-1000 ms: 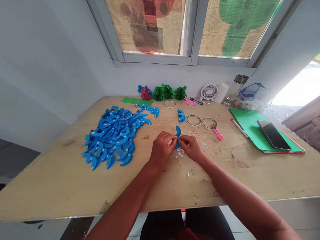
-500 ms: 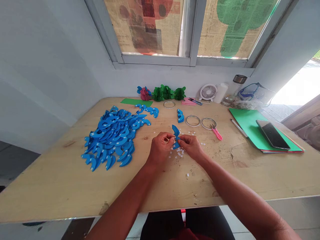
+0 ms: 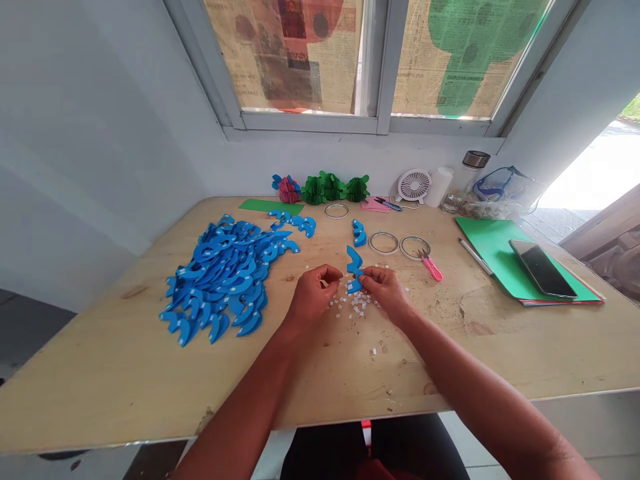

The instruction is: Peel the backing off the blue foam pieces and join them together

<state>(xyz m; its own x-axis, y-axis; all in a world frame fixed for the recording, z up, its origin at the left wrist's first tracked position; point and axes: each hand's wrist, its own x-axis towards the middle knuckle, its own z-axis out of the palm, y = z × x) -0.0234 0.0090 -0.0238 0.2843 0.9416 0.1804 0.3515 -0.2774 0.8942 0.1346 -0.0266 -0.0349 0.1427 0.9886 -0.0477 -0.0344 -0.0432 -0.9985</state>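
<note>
My right hand (image 3: 384, 287) pinches a curved blue paper cutout (image 3: 354, 259) at its middle, thumb and fingers closed on the edge. The cutout stands tilted above the table and carries small white squares. Just left of it, apart from the paper, my left hand (image 3: 317, 290) is closed in a pinch; whatever is between its fingertips is too small to make out. Beneath both hands lie many tiny white paper scraps (image 3: 359, 303). Another small stack of blue cutouts (image 3: 359, 233) rests farther back.
A big pile of blue cutouts (image 3: 220, 273) covers the left side. Tape rolls (image 3: 384, 243) and pink-handled snips (image 3: 431, 267) lie to the right. Beyond them are a pen (image 3: 476, 257), green paper (image 3: 493, 247) and a phone (image 3: 543, 268). Folded green paper figures (image 3: 330, 187) and a fan (image 3: 414, 185) line the wall.
My left hand has drawn away leftward from the blue cutout, leaving it in my right hand alone. The cutout now shows more of its face. The view has shifted slightly.
</note>
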